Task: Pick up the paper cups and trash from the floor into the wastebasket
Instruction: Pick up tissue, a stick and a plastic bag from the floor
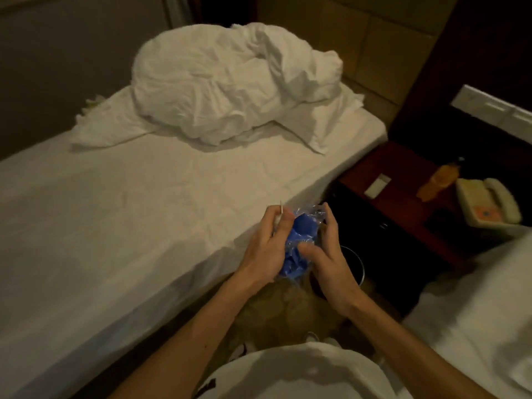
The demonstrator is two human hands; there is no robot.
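Head view, my left hand (pixel 263 250): fingers curled round crumpled blue plastic trash (pixel 298 240), also pinching a thin white stick (pixel 282 208).
My right hand (pixel 326 256): thumb and fingers grip the same trash.
Wastebasket (pixel 361 262): floor, just below my right hand, beside the bed (pixel 144 211).

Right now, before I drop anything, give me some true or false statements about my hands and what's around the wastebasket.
1. The left hand and the right hand both hold a crumpled blue and clear plastic wrapper. True.
2. The wrapper already lies inside the dark round metal-rimmed wastebasket. False: it is in the hands, not in the basket.
3. An orange plastic bottle stands on the reddish wooden nightstand. True.
4. The white duvet on the bed is folded flat. False: it lies in a crumpled heap.
5. The cream telephone sits on the bed. False: it is on the nightstand, beside the bottle.
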